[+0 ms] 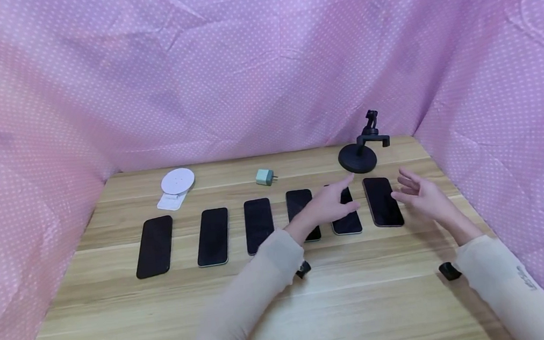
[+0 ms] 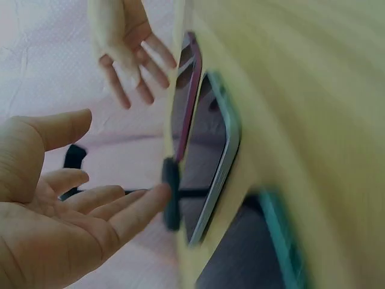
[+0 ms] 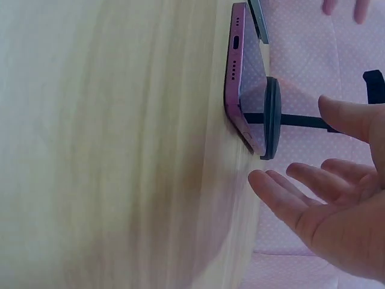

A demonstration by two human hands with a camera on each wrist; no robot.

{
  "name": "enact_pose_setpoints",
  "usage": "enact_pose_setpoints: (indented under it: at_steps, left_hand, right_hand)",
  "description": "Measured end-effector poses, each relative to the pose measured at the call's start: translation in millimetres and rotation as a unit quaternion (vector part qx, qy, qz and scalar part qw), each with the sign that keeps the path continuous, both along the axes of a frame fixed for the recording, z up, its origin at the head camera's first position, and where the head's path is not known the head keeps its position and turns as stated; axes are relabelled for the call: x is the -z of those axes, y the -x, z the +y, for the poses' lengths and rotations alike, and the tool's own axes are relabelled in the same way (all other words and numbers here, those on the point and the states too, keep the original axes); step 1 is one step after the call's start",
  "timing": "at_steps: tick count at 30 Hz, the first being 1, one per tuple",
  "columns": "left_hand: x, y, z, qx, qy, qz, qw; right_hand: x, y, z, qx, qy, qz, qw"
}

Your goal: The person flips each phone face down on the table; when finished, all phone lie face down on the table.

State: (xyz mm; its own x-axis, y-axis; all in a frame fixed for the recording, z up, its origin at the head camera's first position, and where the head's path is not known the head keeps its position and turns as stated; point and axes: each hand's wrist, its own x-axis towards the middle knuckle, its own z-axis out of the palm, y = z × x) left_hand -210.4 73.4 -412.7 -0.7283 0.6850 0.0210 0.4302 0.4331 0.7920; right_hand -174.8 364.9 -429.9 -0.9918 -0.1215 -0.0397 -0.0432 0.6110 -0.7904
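Several dark-screened phones lie face up in a row across the wooden table. My left hand hovers over the fifth phone from the left, its thumb and fingers spread and holding nothing. Beside the rightmost phone is my right hand, fingers loosely extended and also holding nothing. The rightmost phone has a pinkish-purple edge in the right wrist view. Beyond it stands a black phone stand with a round base and a jointed arm. Part of the fourth phone is hidden behind my left hand and wrist.
A white round-topped stand sits at the table's back left. A pale green charger plug lies at the back middle. Three more phones fill the left of the row. Pink dotted cloth encloses the back and sides.
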Motion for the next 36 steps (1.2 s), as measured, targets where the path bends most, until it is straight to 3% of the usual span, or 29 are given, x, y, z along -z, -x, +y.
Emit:
enact_pose_setpoints:
  at_steps: [6, 15, 21, 25, 29, 33, 36]
  left_hand:
    - [18.0, -2.1, 34.5, -0.046, -0.034, -0.068, 0.9960]
    - [38.0, -10.2, 69.7, -0.135, -0.032, -0.102, 0.9850]
    - [41.8, -12.5, 79.9, -0.169, -0.053, -0.144, 0.9735]
    - [42.2, -13.9, 84.8, -0.186, -0.098, -0.207, 0.9555]
    - [42.4, -15.4, 88.0, -0.200, -0.132, -0.245, 0.9394]
    - [41.2, -16.4, 88.8, -0.200, -0.136, -0.244, 0.9391]
    - [38.5, -15.9, 88.8, -0.199, -0.146, -0.258, 0.9341]
  right_hand:
    - [8.1, 1.9, 1, 0.010, 0.055, -0.022, 0.9982]
    - [15.6, 4.9, 3, 0.012, 0.111, -0.109, 0.9877]
    - [22.2, 13.0, 7, 0.024, 0.141, -0.142, 0.9795]
    - [25.8, 17.3, 10, 0.031, 0.122, -0.145, 0.9814]
    - [28.0, 19.8, 10, 0.031, 0.104, -0.142, 0.9839]
    - [26.1, 21.1, 9, 0.037, 0.101, -0.147, 0.9833]
    - [21.5, 20.8, 6, 0.041, 0.112, -0.160, 0.9800]
